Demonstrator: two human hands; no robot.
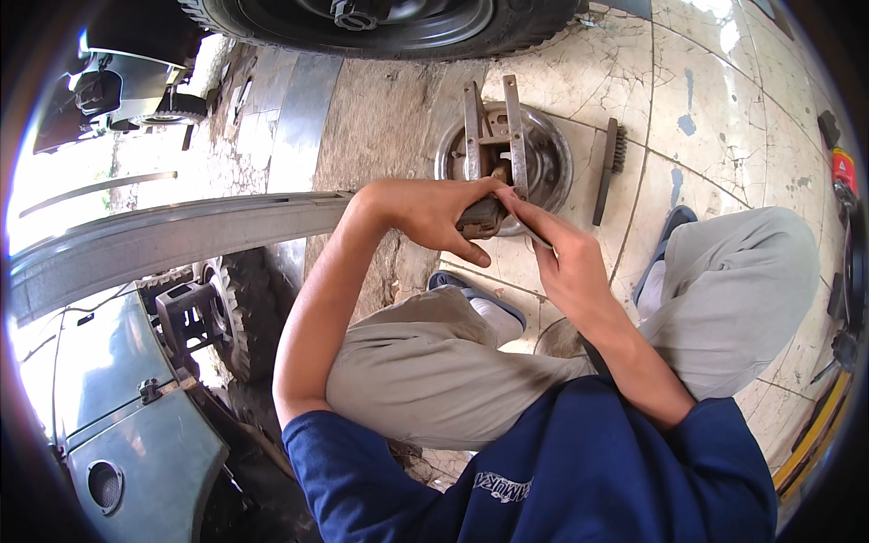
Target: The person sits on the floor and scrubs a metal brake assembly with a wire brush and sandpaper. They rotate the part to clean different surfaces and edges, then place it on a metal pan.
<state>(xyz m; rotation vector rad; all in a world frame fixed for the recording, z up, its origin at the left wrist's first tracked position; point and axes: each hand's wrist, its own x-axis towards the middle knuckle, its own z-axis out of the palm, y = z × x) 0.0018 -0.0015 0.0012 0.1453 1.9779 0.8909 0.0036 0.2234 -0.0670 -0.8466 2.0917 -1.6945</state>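
My left hand (430,213) curves over a dark, worn metal part (482,215), thumb on the near side and fingers on the far side. My right hand (563,253) is closed, its fingers pressed together around a thin flat strip (532,233) lying against that part's right end. The fingertips of both hands meet there, so the exact contact is hidden. Just beyond them, a round metal wheel rim (563,149) lies on the floor with a two-armed metal bracket (514,118) over it. A long grey metal beam (181,235) runs from the left to behind my left wrist.
A wire brush (608,172) lies on the cracked tile floor (697,100) right of the rim. A large tyre (407,41) stands at the far side. Vehicle body panels (136,452) and another tyre (240,317) are at left. A red-labelled container (843,170) stands at the right edge.
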